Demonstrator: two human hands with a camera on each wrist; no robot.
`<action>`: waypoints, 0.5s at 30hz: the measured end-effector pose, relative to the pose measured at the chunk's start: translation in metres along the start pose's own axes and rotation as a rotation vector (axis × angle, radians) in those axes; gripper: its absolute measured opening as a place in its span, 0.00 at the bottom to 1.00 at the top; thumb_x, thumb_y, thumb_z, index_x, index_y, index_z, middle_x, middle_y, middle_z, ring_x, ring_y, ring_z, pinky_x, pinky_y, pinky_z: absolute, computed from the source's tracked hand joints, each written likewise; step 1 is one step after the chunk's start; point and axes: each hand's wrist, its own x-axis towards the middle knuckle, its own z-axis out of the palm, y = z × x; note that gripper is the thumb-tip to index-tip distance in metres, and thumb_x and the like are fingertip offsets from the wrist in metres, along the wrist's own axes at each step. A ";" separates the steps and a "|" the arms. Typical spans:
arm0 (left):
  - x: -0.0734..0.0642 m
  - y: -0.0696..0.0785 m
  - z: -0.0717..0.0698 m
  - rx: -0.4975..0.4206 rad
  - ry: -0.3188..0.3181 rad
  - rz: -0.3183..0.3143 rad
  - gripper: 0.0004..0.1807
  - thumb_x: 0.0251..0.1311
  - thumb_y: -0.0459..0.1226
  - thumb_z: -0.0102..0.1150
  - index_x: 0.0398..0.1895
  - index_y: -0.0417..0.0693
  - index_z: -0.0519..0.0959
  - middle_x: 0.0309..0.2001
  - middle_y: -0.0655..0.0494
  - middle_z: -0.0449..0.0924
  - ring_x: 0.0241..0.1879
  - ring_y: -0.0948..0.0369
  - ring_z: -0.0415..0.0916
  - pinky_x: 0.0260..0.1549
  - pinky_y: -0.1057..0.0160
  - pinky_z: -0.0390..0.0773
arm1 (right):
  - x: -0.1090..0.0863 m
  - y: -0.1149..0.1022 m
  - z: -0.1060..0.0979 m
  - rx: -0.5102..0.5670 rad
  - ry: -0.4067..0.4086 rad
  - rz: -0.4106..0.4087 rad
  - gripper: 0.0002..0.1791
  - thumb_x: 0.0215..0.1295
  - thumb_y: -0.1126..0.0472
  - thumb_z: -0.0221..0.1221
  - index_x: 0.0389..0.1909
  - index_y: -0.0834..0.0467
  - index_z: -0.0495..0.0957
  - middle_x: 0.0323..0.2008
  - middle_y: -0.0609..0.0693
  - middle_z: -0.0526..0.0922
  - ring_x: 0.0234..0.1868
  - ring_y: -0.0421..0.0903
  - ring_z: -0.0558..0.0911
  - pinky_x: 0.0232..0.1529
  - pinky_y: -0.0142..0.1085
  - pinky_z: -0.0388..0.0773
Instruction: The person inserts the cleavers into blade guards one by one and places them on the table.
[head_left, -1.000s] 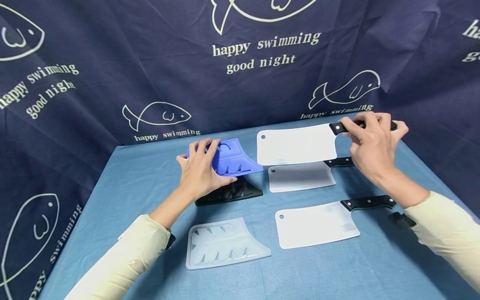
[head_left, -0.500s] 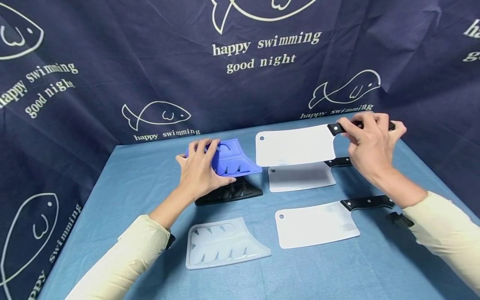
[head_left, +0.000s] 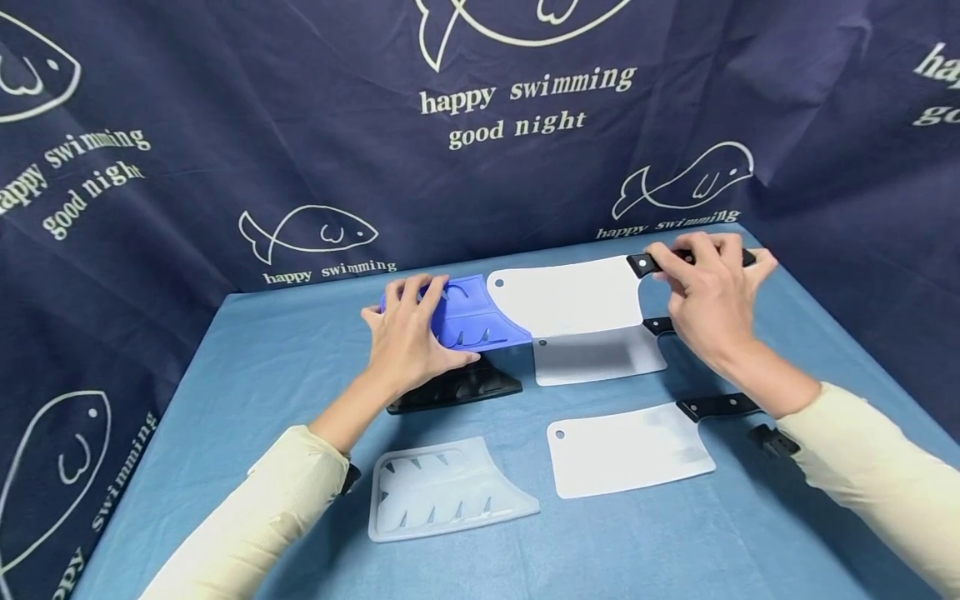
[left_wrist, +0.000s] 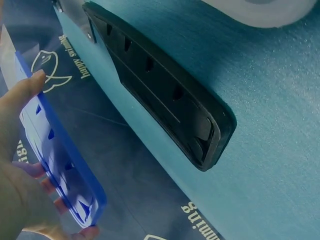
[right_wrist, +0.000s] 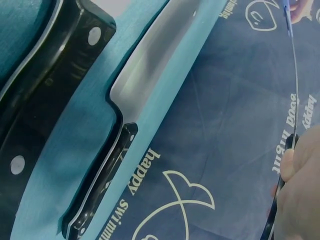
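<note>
My left hand (head_left: 408,337) grips a blue cleaver sheath (head_left: 487,321) by its far end, thumb below and fingers over the top. It is raised above a black sheath (head_left: 457,387) on the table; the left wrist view shows the blue sheath (left_wrist: 62,155) clear of the cloth. My right hand (head_left: 712,304) holds a cleaver (head_left: 566,296) by its black handle, blade level and pointing left. The blade's front end meets the sheath's slanted edge, its hole still showing. Edge-on in the right wrist view, the blade (right_wrist: 295,70) reaches toward the sheath.
Beneath the raised cleaver lies a second cleaver (head_left: 600,358), and nearer to me a third cleaver (head_left: 630,454). A translucent white sheath (head_left: 453,492) lies front left. Blue cloth covers the table (head_left: 247,367); a dark printed curtain (head_left: 337,125) hangs behind it.
The right hand has brought the cleaver left, closing the gap so its blade end reaches the blue sheath. The left hand with the sheath has shifted slightly right.
</note>
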 end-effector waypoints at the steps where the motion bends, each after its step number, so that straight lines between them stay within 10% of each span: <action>1: 0.000 -0.001 0.000 -0.002 0.005 0.002 0.60 0.24 0.65 0.75 0.68 0.54 0.66 0.60 0.51 0.67 0.60 0.47 0.57 0.40 0.33 0.57 | 0.000 0.000 0.001 0.003 0.001 0.000 0.16 0.64 0.70 0.54 0.48 0.54 0.83 0.42 0.61 0.77 0.43 0.64 0.67 0.43 0.65 0.43; 15: 0.000 0.013 -0.002 0.043 0.043 0.139 0.59 0.21 0.63 0.78 0.65 0.53 0.68 0.60 0.50 0.67 0.60 0.45 0.59 0.43 0.32 0.57 | 0.001 -0.008 0.008 -0.014 -0.022 -0.074 0.13 0.68 0.68 0.53 0.47 0.52 0.81 0.41 0.61 0.75 0.42 0.64 0.67 0.43 0.64 0.45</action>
